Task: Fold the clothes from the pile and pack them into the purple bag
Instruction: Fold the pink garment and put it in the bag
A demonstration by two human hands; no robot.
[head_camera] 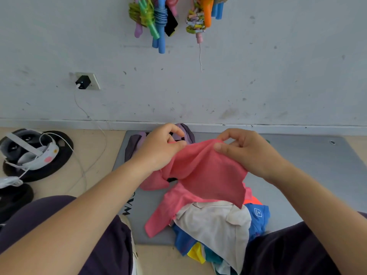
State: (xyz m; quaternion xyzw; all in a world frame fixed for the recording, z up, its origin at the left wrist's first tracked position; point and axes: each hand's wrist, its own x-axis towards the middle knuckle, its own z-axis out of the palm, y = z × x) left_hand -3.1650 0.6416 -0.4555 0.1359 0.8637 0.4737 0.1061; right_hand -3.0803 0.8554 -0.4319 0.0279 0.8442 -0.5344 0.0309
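Left hand [158, 149] and right hand [244, 153] both pinch top edge of pink shirt [202, 175], thumbs against fingertips, lifting it above clothes pile [214, 227] on grey mat [309, 167]. Shirt hangs crumpled, long axis running down toward person; one sleeve trails onto mat at left. Purple bag [184, 130] lies just beyond left hand, nearer that hand, mostly hidden behind it; whether its mouth is open cannot be made out. Pile's near edge cut off by knees.

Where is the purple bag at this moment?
In the head view, the purple bag lies at the far edge of the grey mat, near the wall, mostly hidden behind the left hand and the pink garment.
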